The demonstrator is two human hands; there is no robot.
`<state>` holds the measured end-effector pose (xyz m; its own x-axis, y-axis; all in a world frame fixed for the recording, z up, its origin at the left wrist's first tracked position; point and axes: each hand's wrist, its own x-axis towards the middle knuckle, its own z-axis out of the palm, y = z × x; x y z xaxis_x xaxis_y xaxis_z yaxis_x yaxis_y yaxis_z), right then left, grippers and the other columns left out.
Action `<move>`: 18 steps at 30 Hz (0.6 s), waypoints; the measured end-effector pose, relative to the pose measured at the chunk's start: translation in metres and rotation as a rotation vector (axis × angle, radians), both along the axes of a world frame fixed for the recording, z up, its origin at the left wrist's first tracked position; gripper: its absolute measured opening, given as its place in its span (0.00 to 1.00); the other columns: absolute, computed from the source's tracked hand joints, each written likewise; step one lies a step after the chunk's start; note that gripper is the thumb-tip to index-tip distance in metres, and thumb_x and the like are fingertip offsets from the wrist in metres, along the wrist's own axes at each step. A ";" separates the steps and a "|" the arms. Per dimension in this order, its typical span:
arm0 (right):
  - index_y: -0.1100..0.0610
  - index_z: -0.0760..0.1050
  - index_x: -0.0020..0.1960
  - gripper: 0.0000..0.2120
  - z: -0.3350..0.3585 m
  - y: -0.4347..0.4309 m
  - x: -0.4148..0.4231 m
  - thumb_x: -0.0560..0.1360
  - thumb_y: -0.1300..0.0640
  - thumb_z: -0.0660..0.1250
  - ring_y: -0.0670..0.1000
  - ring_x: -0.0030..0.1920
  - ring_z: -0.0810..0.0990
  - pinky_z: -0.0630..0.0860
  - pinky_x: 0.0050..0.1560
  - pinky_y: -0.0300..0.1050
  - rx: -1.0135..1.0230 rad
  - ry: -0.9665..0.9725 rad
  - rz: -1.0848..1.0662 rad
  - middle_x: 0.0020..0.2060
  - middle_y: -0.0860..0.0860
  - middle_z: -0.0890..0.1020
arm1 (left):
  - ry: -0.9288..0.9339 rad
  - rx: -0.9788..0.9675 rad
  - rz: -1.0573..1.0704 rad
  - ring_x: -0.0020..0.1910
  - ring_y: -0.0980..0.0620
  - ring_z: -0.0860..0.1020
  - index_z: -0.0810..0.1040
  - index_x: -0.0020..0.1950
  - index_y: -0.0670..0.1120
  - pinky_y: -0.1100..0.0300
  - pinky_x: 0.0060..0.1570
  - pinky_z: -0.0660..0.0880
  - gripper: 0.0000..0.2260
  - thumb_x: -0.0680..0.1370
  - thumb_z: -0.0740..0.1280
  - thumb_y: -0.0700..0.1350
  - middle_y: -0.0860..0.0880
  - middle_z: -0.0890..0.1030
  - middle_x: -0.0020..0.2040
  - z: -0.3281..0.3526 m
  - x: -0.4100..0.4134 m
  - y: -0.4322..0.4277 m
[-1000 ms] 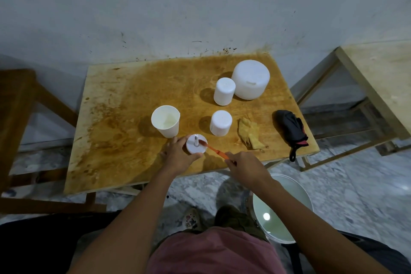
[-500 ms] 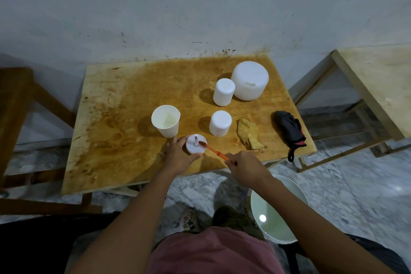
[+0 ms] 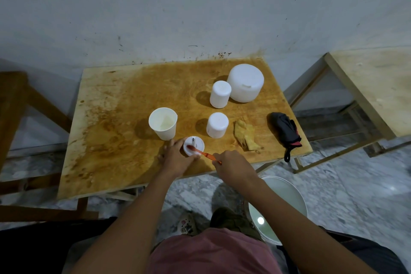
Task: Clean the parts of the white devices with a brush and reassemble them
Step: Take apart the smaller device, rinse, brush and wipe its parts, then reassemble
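White disc-shaped device part (image 3: 194,145), with a small upright pin at its middle, sits near the front edge of the stained wooden table (image 3: 111,131). In the head view, the only one, the left hand (image 3: 175,159) steadies it, fingers curled round its rim on the near and left sides. The right hand (image 3: 233,165) pinches the rear of an orange toothbrush (image 3: 203,153), whose bristled head lies on the disc's top face just beside the pin. This looks like the scrubbing step on one part, with reassembly not yet begun. The next move probably calls for short strokes round the pin while the left hand keeps the disc from sliding, then fitting it to its body. Close behind the disc stand a white paper cup (image 3: 163,123) with pale liquid in it and a short white cylinder (image 3: 217,125). A taller white cylinder (image 3: 220,94) and a large white round housing (image 3: 245,83) stand further back, touching or nearly so. The cup is just beside the left fingers and could be knocked. A crumpled yellow cloth (image 3: 245,137) and a black folded umbrella (image 3: 285,130) lie to the right, clear of the work. On the floor by the right arm stands a white bucket (image 3: 287,187).
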<state>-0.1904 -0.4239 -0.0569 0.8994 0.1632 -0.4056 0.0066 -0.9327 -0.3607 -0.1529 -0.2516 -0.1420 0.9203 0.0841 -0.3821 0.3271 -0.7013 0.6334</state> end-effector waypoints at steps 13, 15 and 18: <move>0.58 0.76 0.56 0.12 -0.003 0.000 -0.006 0.82 0.54 0.57 0.56 0.42 0.77 0.73 0.39 0.48 -0.039 -0.030 0.016 0.40 0.54 0.76 | -0.012 -0.003 0.004 0.77 0.41 0.54 0.67 0.73 0.57 0.33 0.72 0.45 0.32 0.72 0.73 0.59 0.49 0.62 0.76 -0.005 0.001 0.002; 0.57 0.74 0.57 0.12 -0.005 0.009 -0.008 0.83 0.54 0.56 0.55 0.40 0.75 0.70 0.38 0.46 -0.035 -0.037 0.007 0.41 0.55 0.76 | -0.013 0.024 0.003 0.77 0.41 0.54 0.67 0.74 0.57 0.33 0.72 0.46 0.32 0.72 0.73 0.59 0.49 0.62 0.76 -0.006 0.002 0.001; 0.57 0.75 0.56 0.12 -0.006 0.004 -0.009 0.83 0.53 0.56 0.55 0.40 0.77 0.73 0.37 0.48 -0.016 -0.032 -0.008 0.41 0.55 0.77 | -0.017 0.017 -0.010 0.77 0.41 0.53 0.66 0.74 0.57 0.34 0.71 0.46 0.32 0.72 0.72 0.59 0.49 0.61 0.76 -0.005 0.001 0.002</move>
<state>-0.1995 -0.4194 -0.0631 0.9131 0.1496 -0.3793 0.0104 -0.9385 -0.3451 -0.1516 -0.2501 -0.1475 0.9275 0.0810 -0.3649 0.3090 -0.7154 0.6267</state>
